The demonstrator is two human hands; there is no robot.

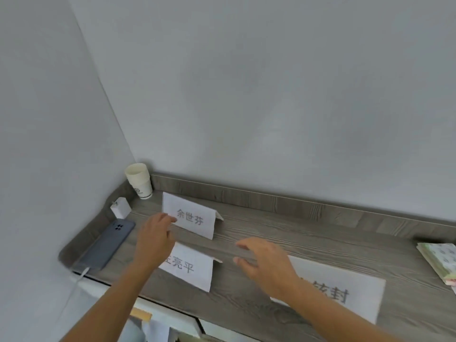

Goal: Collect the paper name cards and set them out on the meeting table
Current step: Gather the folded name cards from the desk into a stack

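Here, three paper name cards sit on a grey wood-grain desk (pixel 308 233) set into a corner of pale walls. The far name card (pixel 190 215) stands as a folded tent toward the back left, its printed face turned to the viewer. The near name card (pixel 190 266), also folded, stands just in front of it, closer to the desk's front edge. A third, larger card (pixel 345 290) lies to the right, partly hidden under the right forearm. The left hand (pixel 154 240) reaches over the near name card, and its fingertips touch the left edge of the far name card, pinching or about to pinch it; whether the grip is closed cannot be told. The right hand (pixel 266 264) hovers open above the bare desk between the near name card and the third card, fingers spread and pointing left, holding nothing. In the far left corner a paper cup (pixel 139 180) stands upright against the wall, with a white charger (pixel 121 207) just in front of it. A grey-blue phone (pixel 108 244) lies face down along the left edge, a white cable (pixel 76 282) leading off its near end and over the desk's front. At the far right edge a stack of patterned paper packets (pixel 440 261) is partly cut off by the frame
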